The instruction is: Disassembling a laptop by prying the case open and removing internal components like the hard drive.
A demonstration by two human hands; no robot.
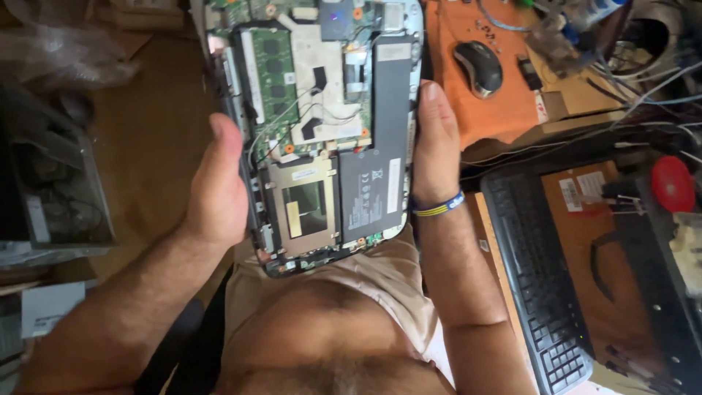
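Between the two palms, held over the person's lap, sits an opened small laptop with its bottom cover off and its green circuit board, black flat battery and silver drive bay exposed (322,139). The left hand (218,186) presses flat against the laptop's left edge, thumb up along the rim, fingers hidden behind the casing. The right hand (433,146), with a blue and yellow rubber wristband (439,205) at the wrist, clamps the right edge the same way, so both hands are closed on the chassis from the sides.

My judgement is that the laptop is stiff in its frame and fairly light, but fragile across the open face: thin wires and a memory stick lie bare (a stray finger could snag them). The side rims look like the safe place to grip, as the hands do now.

Further out to the right, an orange cloth pad (497,102) carries a grey and black computer mouse (479,67). Nearer the lap lies a black computer keyboard (537,285) beside a brown cardboard sheet (585,278). A red round cap (673,183) stands at the far right. At the left edge is a dark box-like case (51,190); what is in it I cannot tell.
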